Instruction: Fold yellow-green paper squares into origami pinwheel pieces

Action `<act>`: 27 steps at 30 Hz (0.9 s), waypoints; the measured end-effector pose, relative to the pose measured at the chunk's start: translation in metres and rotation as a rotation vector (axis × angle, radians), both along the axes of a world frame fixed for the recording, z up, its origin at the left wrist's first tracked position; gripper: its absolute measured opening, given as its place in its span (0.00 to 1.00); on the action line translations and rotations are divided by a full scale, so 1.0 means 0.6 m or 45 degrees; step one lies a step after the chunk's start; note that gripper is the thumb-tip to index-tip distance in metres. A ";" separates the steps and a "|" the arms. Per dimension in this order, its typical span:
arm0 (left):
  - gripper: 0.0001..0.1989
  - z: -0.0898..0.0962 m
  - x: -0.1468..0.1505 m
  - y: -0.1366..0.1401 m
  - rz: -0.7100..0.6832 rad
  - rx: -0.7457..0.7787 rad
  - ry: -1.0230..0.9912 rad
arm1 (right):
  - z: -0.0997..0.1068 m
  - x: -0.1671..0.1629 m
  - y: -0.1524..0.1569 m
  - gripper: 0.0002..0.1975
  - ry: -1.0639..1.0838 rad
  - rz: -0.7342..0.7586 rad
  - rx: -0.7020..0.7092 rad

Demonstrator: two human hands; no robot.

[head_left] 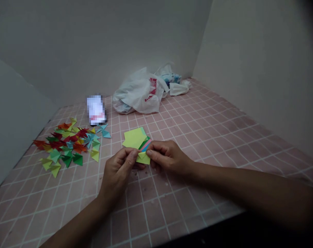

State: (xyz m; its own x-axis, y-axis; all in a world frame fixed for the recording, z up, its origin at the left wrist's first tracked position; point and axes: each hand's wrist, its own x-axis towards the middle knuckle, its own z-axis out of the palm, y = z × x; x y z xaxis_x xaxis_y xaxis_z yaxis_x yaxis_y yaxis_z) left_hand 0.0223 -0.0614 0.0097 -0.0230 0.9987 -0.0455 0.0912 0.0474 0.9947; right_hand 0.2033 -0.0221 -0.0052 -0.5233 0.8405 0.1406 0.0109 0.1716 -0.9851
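Note:
Between my two hands is a small yellow-green sheet of origami paper [144, 158], partly folded, with a small flap turned over at its upper edge. My left hand [122, 164] pinches its left side between thumb and fingers. On the opposite side, my right hand [164, 155] pinches the same paper, thumb on top. Just beyond my fingers lies a fanned stack of coloured paper sheets [133, 137], yellow-green on top, with green, pink and blue edges showing. My hands hide part of that stack.
Many folded paper pieces [68, 139] in red, orange, yellow, green and blue lie in a pile at the left. A lit phone [96, 111] stands behind them. White plastic bags [141, 91] sit against the back wall on the pink checked tablecloth [210, 137].

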 end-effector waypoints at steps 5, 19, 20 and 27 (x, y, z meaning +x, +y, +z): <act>0.06 -0.002 0.006 -0.001 0.017 0.059 0.023 | 0.001 0.001 -0.004 0.12 -0.050 -0.027 0.124; 0.02 -0.004 0.005 -0.002 0.025 0.227 0.278 | -0.002 -0.002 0.002 0.08 -0.046 0.005 0.153; 0.02 -0.005 0.005 -0.002 0.014 0.239 0.287 | -0.003 -0.002 0.004 0.07 -0.038 0.003 0.168; 0.04 -0.012 0.003 -0.003 -0.066 0.245 0.264 | -0.002 -0.001 0.001 0.08 -0.055 -0.035 0.188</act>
